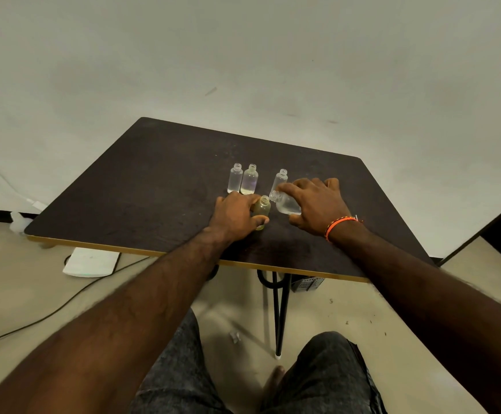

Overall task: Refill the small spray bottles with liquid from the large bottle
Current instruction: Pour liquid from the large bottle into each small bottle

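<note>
Head view: left hand (233, 215) grips an upright small clear plastic bottle with yellowish liquid (262, 210) on the dark wooden table (141, 186). Right hand (315, 204) holds a clear tilted bottle (285, 203), its neck touching the yellowish bottle's mouth. 3 uncapped clear small bottles (249, 179) stand just behind it.

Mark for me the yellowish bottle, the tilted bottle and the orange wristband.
yellowish bottle (263, 208), head view, on its shoulder below the open neck.
tilted bottle (286, 204), head view, on its clear body.
orange wristband (337, 223), head view, on the band across the right wrist.
</note>
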Demonstrator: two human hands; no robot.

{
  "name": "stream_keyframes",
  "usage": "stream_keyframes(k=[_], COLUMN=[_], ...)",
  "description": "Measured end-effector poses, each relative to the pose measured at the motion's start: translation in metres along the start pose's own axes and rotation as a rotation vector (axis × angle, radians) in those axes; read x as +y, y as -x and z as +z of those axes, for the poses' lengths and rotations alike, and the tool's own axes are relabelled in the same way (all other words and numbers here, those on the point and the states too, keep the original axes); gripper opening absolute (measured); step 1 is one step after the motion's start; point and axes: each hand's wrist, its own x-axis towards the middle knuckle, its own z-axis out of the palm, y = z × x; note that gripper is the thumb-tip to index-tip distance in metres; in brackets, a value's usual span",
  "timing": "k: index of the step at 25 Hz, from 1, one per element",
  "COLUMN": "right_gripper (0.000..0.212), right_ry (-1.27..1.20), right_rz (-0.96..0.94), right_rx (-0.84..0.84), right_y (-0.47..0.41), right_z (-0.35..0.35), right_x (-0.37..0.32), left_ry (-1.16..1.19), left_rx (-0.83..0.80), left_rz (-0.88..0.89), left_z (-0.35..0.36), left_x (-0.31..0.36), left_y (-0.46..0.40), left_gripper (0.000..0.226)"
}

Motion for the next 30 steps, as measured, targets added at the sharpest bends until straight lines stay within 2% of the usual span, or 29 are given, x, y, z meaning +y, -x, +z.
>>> stream_keyframes(k=[30], right_gripper=[0.073], right_ry=[0.114], right_rz=[-0.047], right_rx=[-0.02], right_y=[-0.009], right_z=[-0.014], right_x=[0.004], left_ry=[-0.037], left_rx=[-0.042], left_rz=[-0.02], left_z=[-0.002], left_x=[0.003], left_y=[-0.001], left_gripper=[0.047])
